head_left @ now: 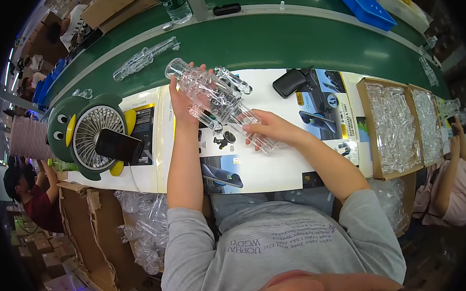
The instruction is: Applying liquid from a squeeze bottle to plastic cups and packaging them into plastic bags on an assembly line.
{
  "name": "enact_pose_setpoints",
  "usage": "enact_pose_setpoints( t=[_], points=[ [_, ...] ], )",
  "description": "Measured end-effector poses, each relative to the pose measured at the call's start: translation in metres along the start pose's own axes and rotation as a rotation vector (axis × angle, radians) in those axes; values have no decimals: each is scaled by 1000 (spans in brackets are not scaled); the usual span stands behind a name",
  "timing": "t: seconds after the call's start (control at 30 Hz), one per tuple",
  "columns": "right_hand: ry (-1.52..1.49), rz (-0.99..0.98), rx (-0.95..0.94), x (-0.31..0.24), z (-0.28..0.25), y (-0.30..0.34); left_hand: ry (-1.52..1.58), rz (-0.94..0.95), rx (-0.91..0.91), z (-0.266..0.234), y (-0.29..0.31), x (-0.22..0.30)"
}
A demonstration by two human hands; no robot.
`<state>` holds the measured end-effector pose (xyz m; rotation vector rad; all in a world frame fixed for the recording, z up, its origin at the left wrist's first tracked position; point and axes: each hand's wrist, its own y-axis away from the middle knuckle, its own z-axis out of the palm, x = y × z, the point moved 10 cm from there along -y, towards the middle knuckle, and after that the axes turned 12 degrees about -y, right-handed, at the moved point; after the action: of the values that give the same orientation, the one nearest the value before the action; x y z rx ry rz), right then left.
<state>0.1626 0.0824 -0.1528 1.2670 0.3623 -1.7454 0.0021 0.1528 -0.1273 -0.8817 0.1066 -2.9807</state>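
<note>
Grey shirt (285, 243) fills the bottom of my view. Clear tube cluster (209, 89) is up in both hands, tilted over the printed board (266, 178). Wide round mouth points up-left, thin end down-right. Can't tell if it's one part or several nested.

Left hand (186, 103): wrapped around the wide end from below, thumb up the left side, fingertips showing over the far edge. Fingers curled round the plastic, partly hidden by it. Right hand (269, 129): pinching the thin end, thumb on top, fingers bent underneath. Exact contact of those is hard to see through the clear stuff.

Black case (289, 83) sits on the board, right of the cluster. Penguin fan (98, 131) is to my left, phone (118, 146) overlapping its grille. Another clear tube (146, 58) lies on the green bench (291, 45) past my left hand. Water bottle (175, 6) stands farther back; blue tray (362, 4) is at far right.

Right of the board: carton (400, 171) packed with clear parts (393, 126), second one just beside it. Bagged clear pieces (150, 229) hang low on my left. Co-workers on either side: dark red shirt (41, 208) left, pink sleeve (438, 190) right.
</note>
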Motion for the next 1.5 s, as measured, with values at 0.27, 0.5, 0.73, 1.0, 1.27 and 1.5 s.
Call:
enact_pose_setpoints(
  t=[0.27, 0.5, 0.73, 1.0, 1.27, 1.5],
  points=[
    [19, 13, 0, 1, 0, -1, -39, -3, -12, 0, 0, 0],
    [33, 28, 6, 1, 0, 0, -64, -21, -12, 1, 1, -3],
    [94, -18, 37, 1, -5, -1, -75, -7, -3, 0, 1, -4],
    [138, -76, 59, -12, -6, -3, -160, 3, -2, 2, 0, -3],
    [302, -180, 28, -24, -4, 14, -211, 125, -86, 69, 28, 24],
    [453, -470, 83, -47, 24, 33, -901, 376, -238, 214, 101, 41]
  ],
)
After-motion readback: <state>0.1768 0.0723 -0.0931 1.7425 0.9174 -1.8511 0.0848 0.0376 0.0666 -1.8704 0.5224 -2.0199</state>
